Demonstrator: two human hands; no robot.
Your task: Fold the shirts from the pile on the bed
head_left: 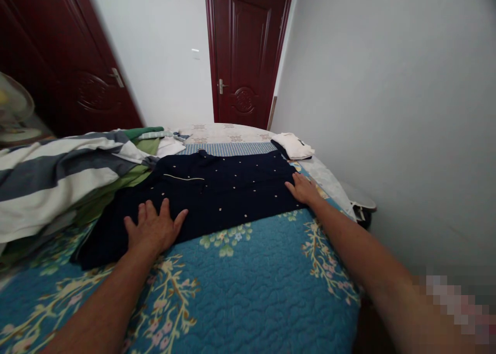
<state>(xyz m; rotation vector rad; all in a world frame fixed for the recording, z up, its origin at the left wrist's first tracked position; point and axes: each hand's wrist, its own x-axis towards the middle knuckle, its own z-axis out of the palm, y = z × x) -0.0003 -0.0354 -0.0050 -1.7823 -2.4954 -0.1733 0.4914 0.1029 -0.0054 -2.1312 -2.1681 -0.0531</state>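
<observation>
A dark navy garment with small pale dots (217,191) lies spread flat across a bed covered by a blue floral quilt (248,287). My left hand (155,229) rests palm down on the garment's near left part, fingers spread. My right hand (303,188) lies flat on the garment's right edge, fingers stretched out. Neither hand holds anything.
A heap of striped grey, white and green bedding (58,178) sits on the bed's left side. A folded white and dark item (293,145) lies at the far right. The white wall (387,111) runs along the right. Dark red doors (248,54) stand behind the bed.
</observation>
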